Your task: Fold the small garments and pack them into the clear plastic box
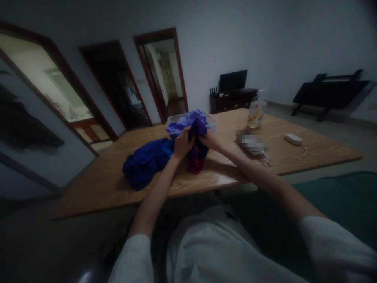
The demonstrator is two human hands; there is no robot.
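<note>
My left hand (pixel 182 144) and my right hand (pixel 209 140) both grip a dark cloth (pixel 196 155) with a red checked patch, held over the wooden table (pixel 224 173). The cloth hangs down between the hands just in front of a clear plastic bin (pixel 212 122) that holds purple cloth (pixel 191 119). A bunched blue cloth (pixel 145 162) lies on the table to the left, touching the held cloth near my left hand.
A clear bottle (pixel 257 112) stands behind a blurred flat object (pixel 252 143); a small white device (pixel 293 138) with a cord lies at the right. Doorways open at the left wall; a TV stand (pixel 232 100) and a dark bench (pixel 331 94) sit beyond.
</note>
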